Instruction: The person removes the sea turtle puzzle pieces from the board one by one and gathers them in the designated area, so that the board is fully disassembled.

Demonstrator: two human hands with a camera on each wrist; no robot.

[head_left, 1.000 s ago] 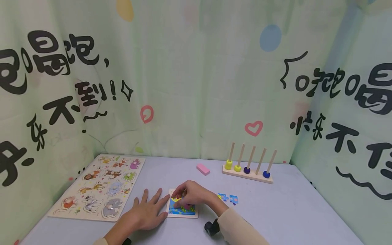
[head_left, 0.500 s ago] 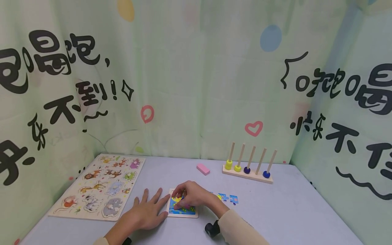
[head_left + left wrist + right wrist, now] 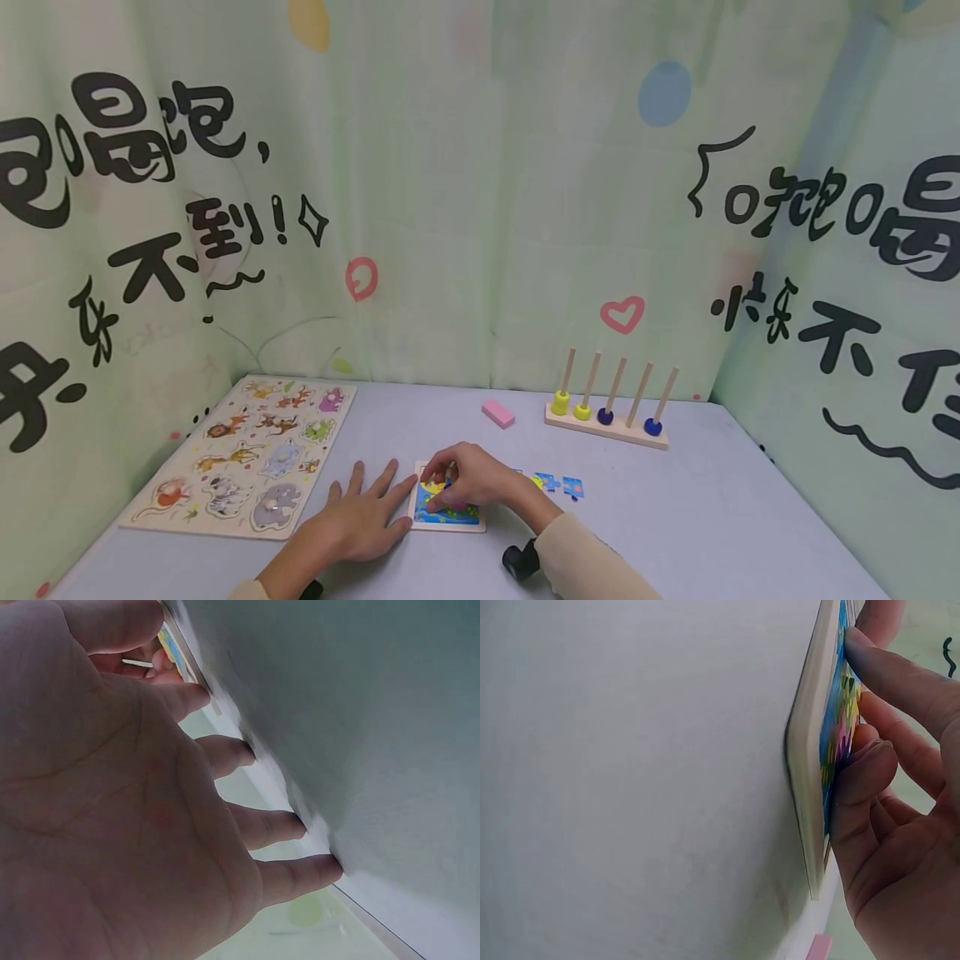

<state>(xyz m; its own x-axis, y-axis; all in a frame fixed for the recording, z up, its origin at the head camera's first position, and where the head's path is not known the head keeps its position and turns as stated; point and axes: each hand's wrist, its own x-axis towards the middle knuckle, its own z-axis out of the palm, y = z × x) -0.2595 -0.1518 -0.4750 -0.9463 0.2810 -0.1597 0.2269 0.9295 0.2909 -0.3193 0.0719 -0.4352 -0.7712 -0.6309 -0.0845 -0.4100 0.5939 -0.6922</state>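
Note:
A small picture jigsaw in a light wooden frame (image 3: pixel 447 527) lies flat on the table, its blue, yellow and pink picture partly covered by my fingers. My left hand (image 3: pixel 358 518) is spread with straight fingers. Its index fingertip touches the frame's left edge, and the other fingertips rest on the table. Over the jigsaw arches my right hand (image 3: pixel 472 473), thumb and bent fingers touching the picture (image 3: pixel 826 769) some distance apart. Whether they pinch a single piece is hidden. Loose jigsaw pieces (image 3: pixel 573 487) lie to the right, partly behind the right wrist.
At the left lies a large wooden animal puzzle board (image 3: pixel 251 458). A pink block (image 3: pixel 497 414) sits beyond the jigsaw. Farther right stands a wooden peg rack (image 3: pixel 606 429) with yellow and dark blue beads. Printed curtains (image 3: pixel 480 208) surround the table.
The right fingers shift very slightly on the jigsaw picture. The left hand and the loose pieces keep their places.

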